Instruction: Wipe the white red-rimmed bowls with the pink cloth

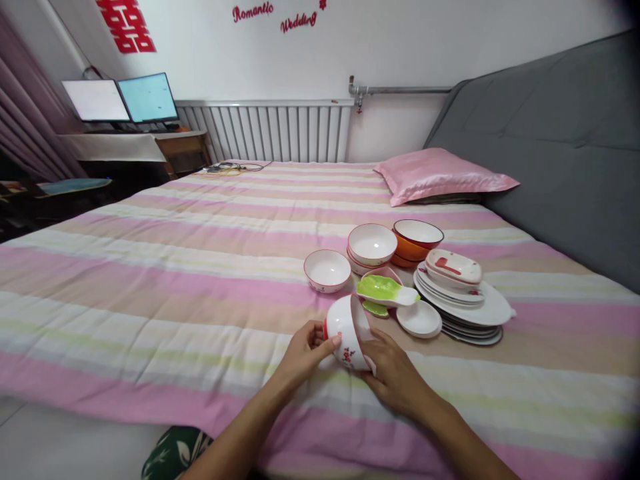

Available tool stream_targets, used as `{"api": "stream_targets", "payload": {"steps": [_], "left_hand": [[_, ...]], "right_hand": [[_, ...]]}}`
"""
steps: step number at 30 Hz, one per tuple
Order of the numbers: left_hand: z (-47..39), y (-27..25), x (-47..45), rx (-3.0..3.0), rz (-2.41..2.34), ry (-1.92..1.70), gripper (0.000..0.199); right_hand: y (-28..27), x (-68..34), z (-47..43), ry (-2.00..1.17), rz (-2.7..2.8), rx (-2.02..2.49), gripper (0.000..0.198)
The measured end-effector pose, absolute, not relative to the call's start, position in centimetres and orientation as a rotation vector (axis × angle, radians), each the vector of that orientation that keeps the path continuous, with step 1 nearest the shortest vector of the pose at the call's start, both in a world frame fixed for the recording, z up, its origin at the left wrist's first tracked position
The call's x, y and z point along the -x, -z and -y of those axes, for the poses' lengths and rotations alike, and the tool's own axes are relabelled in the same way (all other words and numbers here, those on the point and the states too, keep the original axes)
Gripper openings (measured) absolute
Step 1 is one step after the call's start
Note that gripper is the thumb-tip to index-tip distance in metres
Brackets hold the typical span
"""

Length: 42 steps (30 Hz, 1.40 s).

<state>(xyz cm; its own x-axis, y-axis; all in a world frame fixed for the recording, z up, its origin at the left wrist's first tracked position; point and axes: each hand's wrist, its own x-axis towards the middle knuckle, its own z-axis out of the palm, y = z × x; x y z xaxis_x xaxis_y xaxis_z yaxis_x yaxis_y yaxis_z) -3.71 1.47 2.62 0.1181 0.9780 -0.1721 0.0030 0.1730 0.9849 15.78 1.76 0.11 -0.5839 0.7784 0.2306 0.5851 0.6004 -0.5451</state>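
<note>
A white bowl [345, 337] with a red rim and red flowers is tilted on its side between my two hands, above the striped bedspread. My left hand [305, 350] grips its red-edged base, thumb on the outer wall. At the rim, my right hand [393, 367] holds the other side, some of its fingers hidden inside the bowl. Just beyond stands a similar single bowl [327, 270], upright. To its right is a stack of matching bowls [373, 245]. Close to my right hand lie a green and white leaf-shaped dish [383, 289] and a small white dish [420, 319].
Orange bowls [407, 250] are stacked behind. On the right, a pile of plates [493, 303] carries rectangular dishes [455, 268]. Farther back lie a pink pillow [440, 173] and some cables [235, 167]. A grey headboard [550, 133] borders the bed; two monitors [147, 98] stand on a desk.
</note>
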Motion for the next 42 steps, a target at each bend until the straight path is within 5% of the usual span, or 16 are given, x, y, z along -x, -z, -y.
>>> {"api": "stream_targets", "payload": {"steps": [3, 11, 16, 24, 29, 36, 42], "left_hand": [[-1.5, -2.6, 3.7, -1.128, -1.186, -1.017, 0.05], [-1.5, -2.1, 3.9, -1.13, -1.165, -1.013, 0.047], [-1.7, -1.8, 4.0, -1.124, -1.162, -1.007, 0.046], [-1.8, -1.5, 4.1, -1.153, -1.18, -1.003, 0.047], [-1.7, -1.7, 4.0, -1.177, -1.176, -0.994, 0.05], [-1.8, -1.8, 4.0, -1.178, -1.183, -0.99, 0.047], [-1.9, -1.6, 4.1, -1.155, -1.172, -0.989, 0.048]], "right_hand": [[0.2, -15.6, -1.6, -0.568, 2.285, 1.046, 0.013], [-1.3, -15.0, -0.5, -0.898, 2.024, 1.215, 0.026], [-1.2, -15.4, -0.9, -0.735, 2.252, 1.124, 0.016], [-0.2, -15.8, -1.7, -0.514, 2.428, 1.099, 0.029], [-0.1, -15.2, -1.2, -0.489, 2.322, 1.15, 0.011], [-1.4, -14.8, -0.6, -0.743, 2.149, 1.264, 0.02], [-0.9, -15.7, -1.3, -0.63, 2.376, 1.128, 0.029]]}}
